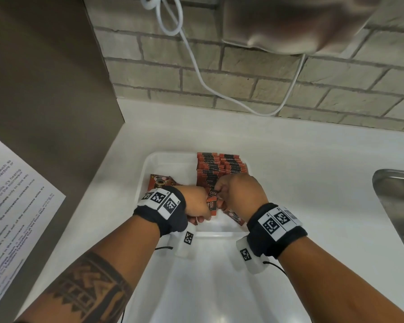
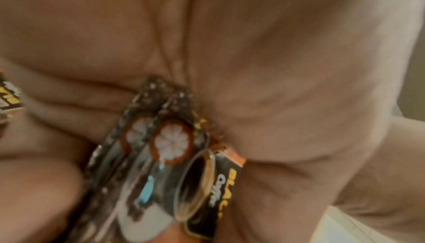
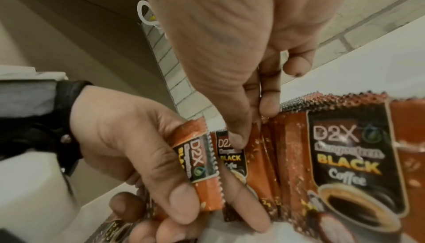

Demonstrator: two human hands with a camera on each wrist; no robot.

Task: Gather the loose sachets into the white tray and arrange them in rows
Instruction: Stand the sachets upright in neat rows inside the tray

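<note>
The white tray (image 1: 149,163) sits on the counter against the left panel. Orange-and-black coffee sachets (image 1: 219,166) stand in two rows at its back right; in the right wrist view the rows (image 3: 345,156) fill the right side. My left hand (image 1: 203,206) grips a small bundle of sachets (image 3: 195,158), seen close against the palm as the bundle (image 2: 170,147). My right hand (image 1: 219,190) pinches the top edge of a sachet (image 3: 256,138) between thumb and forefinger, at the near end of the rows. Loose sachets (image 1: 160,181) lie at the tray's left, and one sachet (image 1: 234,216) lies under my right wrist.
A steel sink (image 1: 394,206) is set into the counter (image 1: 301,183) at the right. A white cable (image 1: 196,66) hangs down the brick wall behind. The grey panel on the left carries a printed notice (image 1: 21,194). A white glossy surface (image 1: 196,287) lies just in front of the tray.
</note>
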